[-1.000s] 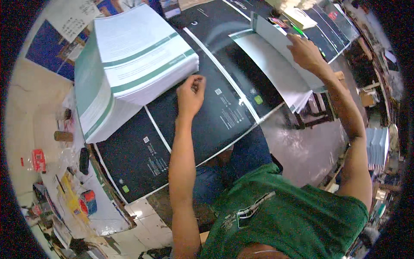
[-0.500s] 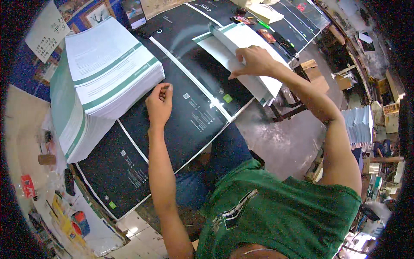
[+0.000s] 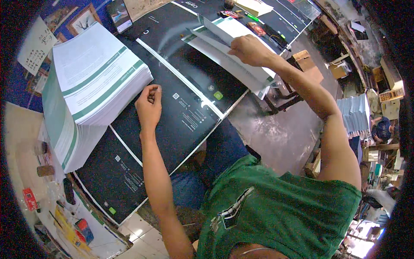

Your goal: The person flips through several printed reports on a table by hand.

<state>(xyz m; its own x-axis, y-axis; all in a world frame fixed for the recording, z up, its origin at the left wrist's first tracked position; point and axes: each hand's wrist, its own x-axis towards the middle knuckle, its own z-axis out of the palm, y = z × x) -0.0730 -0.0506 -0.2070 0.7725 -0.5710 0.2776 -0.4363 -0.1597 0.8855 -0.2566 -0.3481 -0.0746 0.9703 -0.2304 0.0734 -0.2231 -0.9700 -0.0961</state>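
The white sheet (image 3: 215, 39) with a green stripe is lifted above the big black board (image 3: 181, 99), far from you. Your right hand (image 3: 248, 49) pinches its edge. Your left hand (image 3: 148, 105) is curled shut, resting on the board just beside the tall paper stack (image 3: 90, 82).

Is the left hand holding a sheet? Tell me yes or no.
No: the left hand rests closed on the black board beside the paper stack, while the right hand grips the folded sheet.
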